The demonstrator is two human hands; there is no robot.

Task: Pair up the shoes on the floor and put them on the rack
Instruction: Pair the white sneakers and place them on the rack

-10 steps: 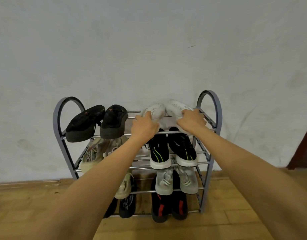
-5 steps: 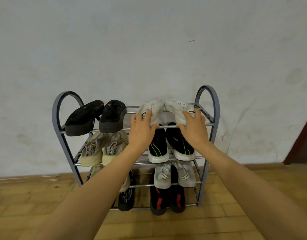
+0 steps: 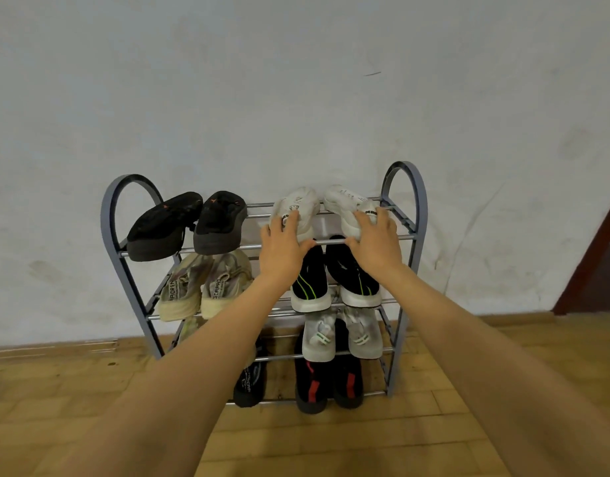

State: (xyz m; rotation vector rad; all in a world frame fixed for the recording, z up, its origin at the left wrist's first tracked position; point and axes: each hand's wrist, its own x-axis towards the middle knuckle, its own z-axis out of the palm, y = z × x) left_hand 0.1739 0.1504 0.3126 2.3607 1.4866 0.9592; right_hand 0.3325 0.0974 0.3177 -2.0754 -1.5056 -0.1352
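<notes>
Nearest, above the wooden floor (image 3: 331,442), two bare forearms stretched away toward the rack (image 3: 422,218). Farther out, at the right end of the top shelf, left hand (image 3: 282,251) and right hand (image 3: 375,246) laid flat, fingers spread and fairly straight, on the near ends of the left white shoe (image 3: 300,201) and right white shoe (image 3: 343,199), side by side, toes toward the wall. Left of these on the same shelf, black sandals (image 3: 190,223); more shoes on the three shelves below.

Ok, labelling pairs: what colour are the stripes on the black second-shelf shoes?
Lime green, on the black shoes; the head view shows them best.
</notes>
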